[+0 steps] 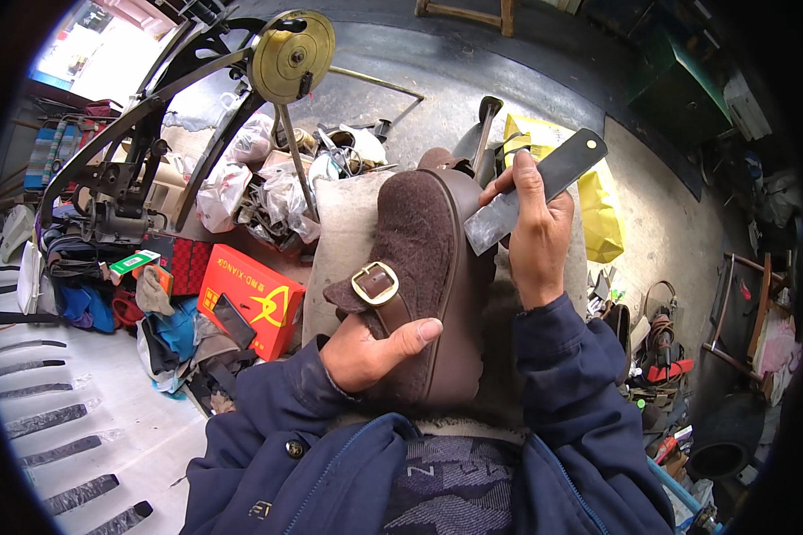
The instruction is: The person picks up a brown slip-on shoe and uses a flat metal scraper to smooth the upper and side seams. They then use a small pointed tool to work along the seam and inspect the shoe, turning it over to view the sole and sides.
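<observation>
A brown felt clog (417, 227) with a thick brown sole and a large gold buckle lies over my lap, toe pointing away. My left hand (366, 352) is closed round its side below the buckle, thumb stretched toward the sole. In my right hand (542, 241) is a flat-bladed shoemaker's knife (573, 162) with a black grip. Its broad grey blade lies close beside the sole edge near the toe; whether it touches, I cannot tell. Beyond the toe, part of another brown shoe (443, 160) shows. A pale cloth (339, 214) covers my lap beneath the clog.
At the left stands a black sewing machine with a brass wheel (293, 56). An orange-red box (252, 301) bears a dark phone (233, 321). Plastic bags (227, 192) and scraps crowd the floor ahead. A yellow bag (600, 214) lies beyond my right hand, with loose tools (665, 343) nearer.
</observation>
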### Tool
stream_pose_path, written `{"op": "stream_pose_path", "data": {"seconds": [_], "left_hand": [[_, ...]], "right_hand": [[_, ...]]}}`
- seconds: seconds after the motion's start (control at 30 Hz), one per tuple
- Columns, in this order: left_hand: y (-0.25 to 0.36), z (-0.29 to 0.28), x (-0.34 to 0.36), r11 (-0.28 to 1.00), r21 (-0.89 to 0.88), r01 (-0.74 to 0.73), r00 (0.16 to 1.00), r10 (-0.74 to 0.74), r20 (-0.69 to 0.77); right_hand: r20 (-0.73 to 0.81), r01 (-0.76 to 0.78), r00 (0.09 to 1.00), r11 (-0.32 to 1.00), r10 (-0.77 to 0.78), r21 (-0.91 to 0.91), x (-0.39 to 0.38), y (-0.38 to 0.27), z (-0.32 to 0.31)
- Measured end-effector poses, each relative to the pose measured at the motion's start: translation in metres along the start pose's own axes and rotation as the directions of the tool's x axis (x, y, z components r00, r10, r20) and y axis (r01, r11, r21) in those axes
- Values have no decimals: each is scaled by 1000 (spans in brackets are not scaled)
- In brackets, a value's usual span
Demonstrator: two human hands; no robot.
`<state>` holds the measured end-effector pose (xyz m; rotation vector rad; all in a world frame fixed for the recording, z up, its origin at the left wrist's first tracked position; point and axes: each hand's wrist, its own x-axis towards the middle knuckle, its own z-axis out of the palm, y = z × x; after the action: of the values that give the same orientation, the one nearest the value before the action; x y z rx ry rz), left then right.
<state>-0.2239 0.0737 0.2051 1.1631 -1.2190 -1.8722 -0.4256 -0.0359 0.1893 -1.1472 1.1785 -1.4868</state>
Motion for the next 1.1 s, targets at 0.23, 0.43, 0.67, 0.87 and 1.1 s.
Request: {"op": "stream_pose_path", "data": {"seconds": [0.23, 0.43, 0.67, 0.87, 1.1], "left_hand": [[10, 4, -1, 1000, 21, -18, 999, 19, -48], [13, 4, -1, 999, 45, -20, 998, 22, -55], [13, 5, 0, 999, 48, -19, 997, 23, -78], [11, 7, -1, 1000, 7, -10, 996, 11, -91], [12, 9, 0, 1000, 8, -29, 995, 30, -97]], "right_hand": [[-18, -32, 999, 999, 32, 26, 0, -2, 4], [-32, -3, 999, 1000, 4, 25, 2, 0, 7], [-20, -31, 999, 999, 31, -38, 3, 2, 5], [-45, -54, 997, 998, 55, 8, 2, 0, 7], [-40, -54, 998, 999, 54, -2, 1, 0, 8]]}}
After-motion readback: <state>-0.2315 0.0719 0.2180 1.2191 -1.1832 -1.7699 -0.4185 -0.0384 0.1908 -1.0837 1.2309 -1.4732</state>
